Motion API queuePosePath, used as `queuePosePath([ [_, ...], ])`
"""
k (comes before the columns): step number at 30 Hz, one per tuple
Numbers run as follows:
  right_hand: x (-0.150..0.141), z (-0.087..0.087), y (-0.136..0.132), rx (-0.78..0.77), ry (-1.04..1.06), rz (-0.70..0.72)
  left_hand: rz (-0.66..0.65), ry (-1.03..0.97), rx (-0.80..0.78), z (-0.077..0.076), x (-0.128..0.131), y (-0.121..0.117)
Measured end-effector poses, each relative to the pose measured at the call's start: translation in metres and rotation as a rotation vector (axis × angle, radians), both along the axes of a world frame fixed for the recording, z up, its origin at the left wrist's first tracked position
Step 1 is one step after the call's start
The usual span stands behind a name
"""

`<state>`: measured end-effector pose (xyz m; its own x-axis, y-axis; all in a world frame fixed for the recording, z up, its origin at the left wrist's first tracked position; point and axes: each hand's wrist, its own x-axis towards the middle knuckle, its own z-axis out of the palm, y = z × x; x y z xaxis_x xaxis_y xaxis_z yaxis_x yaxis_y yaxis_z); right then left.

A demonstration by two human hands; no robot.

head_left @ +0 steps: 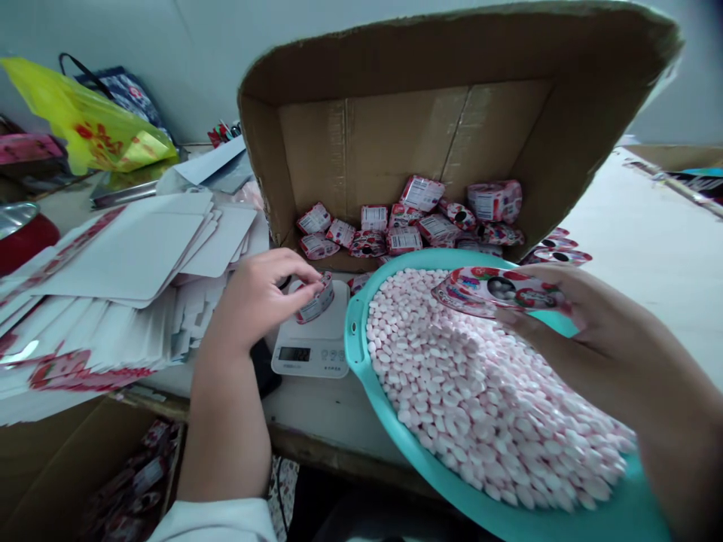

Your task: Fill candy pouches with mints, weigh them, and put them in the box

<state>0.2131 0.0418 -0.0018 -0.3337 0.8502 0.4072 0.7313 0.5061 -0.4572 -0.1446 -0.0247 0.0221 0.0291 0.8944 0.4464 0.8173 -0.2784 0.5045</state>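
My left hand (pixel 265 293) is closed in a pinch at the top edge of a small printed candy packet (pixel 316 307). That packet stands on a white digital scale (pixel 308 360) with a lit display, whose digits are hard to read. My right hand (pixel 570 331) grips another strawberry-printed candy packet (pixel 474 290), tilted over the candies. Pale candies show through its round dark window. Under it, a teal basin (pixel 357 331) holds a large heap of pale pink tablet candies (pixel 452 376).
Behind stands an open cardboard box (pixel 395 135) with several filled packets (pixel 405 239) inside. Flat printed cards (pixel 129 248) are stacked at left, near a yellow bag (pixel 96 128). A lower box (pixel 129 482) at bottom left holds more packets. Flat packets (pixel 559 256) lie right.
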Motion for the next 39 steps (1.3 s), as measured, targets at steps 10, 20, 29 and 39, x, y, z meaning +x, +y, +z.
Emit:
queuePosePath([
  [10,0.001,0.001,-0.001,-0.019,-0.006,-0.031,0.125,-0.170,-0.159,-0.023,-0.028,0.016],
  [20,0.002,0.002,0.000,0.009,0.014,0.024,0.129,-0.003,-0.207,-0.018,-0.023,0.017],
  [29,0.001,0.001,0.000,-0.009,-0.014,0.002,-0.241,-0.003,-0.266,-0.016,0.032,0.011],
  [39,0.002,-0.001,0.002,-0.063,-0.023,0.001,-0.296,0.063,-0.280,-0.022,0.046,0.014],
])
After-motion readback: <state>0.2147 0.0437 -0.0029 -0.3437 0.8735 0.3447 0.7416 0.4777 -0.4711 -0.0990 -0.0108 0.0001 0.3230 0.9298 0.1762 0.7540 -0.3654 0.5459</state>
